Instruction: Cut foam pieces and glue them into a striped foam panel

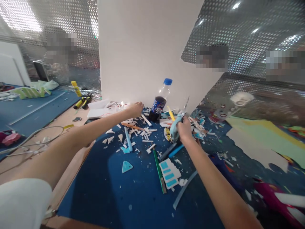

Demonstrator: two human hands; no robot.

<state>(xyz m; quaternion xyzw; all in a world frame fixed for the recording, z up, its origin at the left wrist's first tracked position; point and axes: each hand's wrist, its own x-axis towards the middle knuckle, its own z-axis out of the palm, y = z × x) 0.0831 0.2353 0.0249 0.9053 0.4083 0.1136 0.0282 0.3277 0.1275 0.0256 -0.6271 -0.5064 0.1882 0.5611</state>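
Note:
My left hand (136,109) reaches far forward over the scraps near the white board, its fingers curled closed; anything inside them is hidden. To the right of the bottle, my right hand (185,128) is wrapped around a light-blue tool (175,128) with a narrow pointed tip facing up and away; its exact kind is unclear. Between the hands stands a cola bottle (159,103) with a blue cap, partly full. A round yellow and black tape roll (167,134) lies beside the tool. Nearer me are a green cutter-like stick (159,168) and a white piece with blue strips (169,173).
White and blue scraps litter the blue table (95,197). A white board (143,47) rises behind. Yellow-black tools (83,101), a glue stick (76,88) and a cable (43,130) lie left. Coloured sheets (267,143) and a magenta object (274,197) are right. People appear beyond the mesh.

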